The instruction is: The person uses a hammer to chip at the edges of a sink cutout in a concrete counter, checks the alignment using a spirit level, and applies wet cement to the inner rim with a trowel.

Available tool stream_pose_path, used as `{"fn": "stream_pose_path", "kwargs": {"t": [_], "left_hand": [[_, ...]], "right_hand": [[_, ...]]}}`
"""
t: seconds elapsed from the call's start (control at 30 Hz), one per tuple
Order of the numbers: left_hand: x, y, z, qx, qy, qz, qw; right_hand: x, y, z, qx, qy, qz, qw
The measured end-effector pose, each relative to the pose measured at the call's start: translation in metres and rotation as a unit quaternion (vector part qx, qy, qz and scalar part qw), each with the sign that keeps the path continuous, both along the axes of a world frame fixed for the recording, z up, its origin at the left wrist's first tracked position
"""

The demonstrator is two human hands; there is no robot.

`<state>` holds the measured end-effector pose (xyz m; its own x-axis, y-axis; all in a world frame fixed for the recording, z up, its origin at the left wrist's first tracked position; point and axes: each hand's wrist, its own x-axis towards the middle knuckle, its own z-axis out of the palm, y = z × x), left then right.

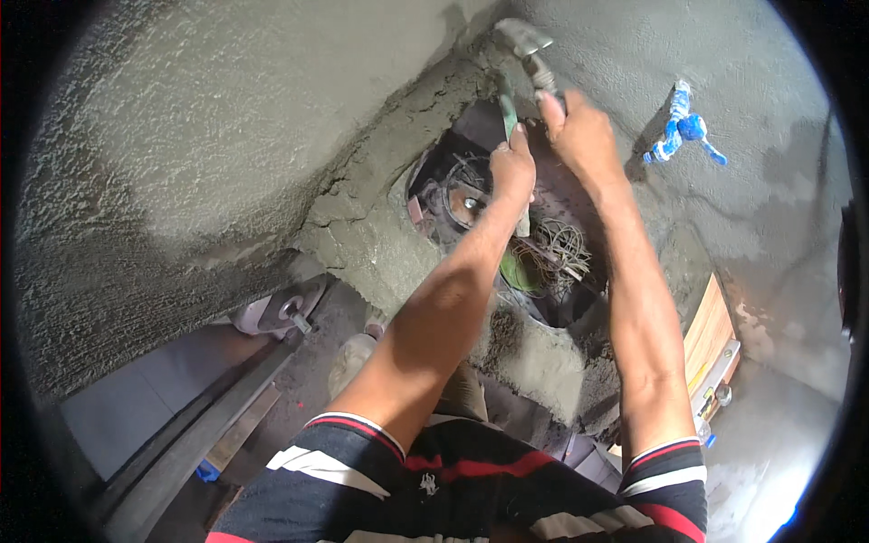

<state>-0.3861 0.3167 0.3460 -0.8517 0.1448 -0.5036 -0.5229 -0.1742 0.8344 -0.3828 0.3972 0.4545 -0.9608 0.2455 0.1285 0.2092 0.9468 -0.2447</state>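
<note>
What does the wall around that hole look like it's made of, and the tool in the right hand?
The wall looks like cement plaster, grey, rough and matte, darker as if damp near the hole. The tool in the right hand seems to be metal, dull grey and smeared with mortar; its exact kind is unclear.

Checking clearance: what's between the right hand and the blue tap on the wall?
Head view: only bare grey plastered wall lies between the right hand and the blue tap, with the tap's shadow on it.
</note>
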Motion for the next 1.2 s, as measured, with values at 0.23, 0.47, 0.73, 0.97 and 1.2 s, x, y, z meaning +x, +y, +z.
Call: {"fn": "stream_pose_path", "kwargs": {"t": [0.23,0.47,0.73,0.97,1.2], "left_hand": [[-0.017,0.001,-0.010,-0.055,0.036,0.015,0.998],[-0.030,-0.018,0.003,-0.100,0.018,-0.004,0.995],[-0.019,-0.024,0.038,-0.089,-0.036,-0.047,0.994],[-0.025,-0.027,0.025,-0.136,0.003,-0.025,0.990],[-0.026,-0.025,0.037,-0.152,-0.039,-0.093,0.983]], "right_hand": [[-0.008,-0.012,0.010,-0.030,0.054,0.032,0.998],[-0.013,-0.015,0.044,-0.048,0.062,-0.022,0.997],[-0.013,0.007,-0.009,0.003,-0.067,-0.058,0.996],[-0.007,-0.021,0.051,-0.082,0.102,-0.036,0.991],[-0.021,0.007,0.013,0.004,-0.043,-0.027,0.999]]}}
